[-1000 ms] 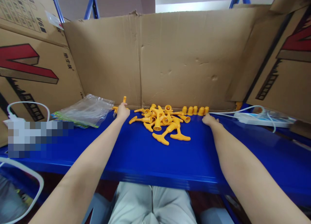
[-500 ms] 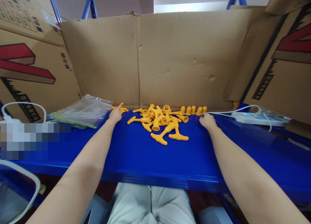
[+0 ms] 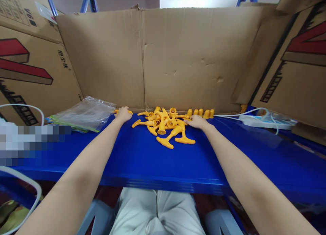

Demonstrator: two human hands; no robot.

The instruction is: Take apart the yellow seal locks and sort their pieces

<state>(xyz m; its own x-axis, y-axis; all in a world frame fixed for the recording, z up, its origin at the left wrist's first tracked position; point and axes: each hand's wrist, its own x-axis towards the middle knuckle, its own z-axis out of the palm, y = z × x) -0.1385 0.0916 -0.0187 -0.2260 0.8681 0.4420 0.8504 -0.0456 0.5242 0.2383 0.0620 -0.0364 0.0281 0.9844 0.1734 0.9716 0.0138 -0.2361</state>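
Note:
My left hand lies at the back left of the blue table, its fingers stretched over yellow T-shaped handles and partly hiding them. At the right edge of a loose pile my right hand reaches in, fingers extended and touching or just above a yellow piece. The pile consists of several yellow plastic parts with T-shaped handles and flared cup ends, tangled together. Behind my right hand, several small yellow cups stand in a row near the cardboard. Fine finger contact is too small to make out.
Tall cardboard walls off the table's back, with cartons on both sides. Clear plastic bags lie at the left. A white power strip with cables is at the right. The blue table edge runs before my lap.
My right hand has moved left from the row of yellow cups to the pile's right edge. My left hand has shifted slightly right over the handles. The view has tilted a little.

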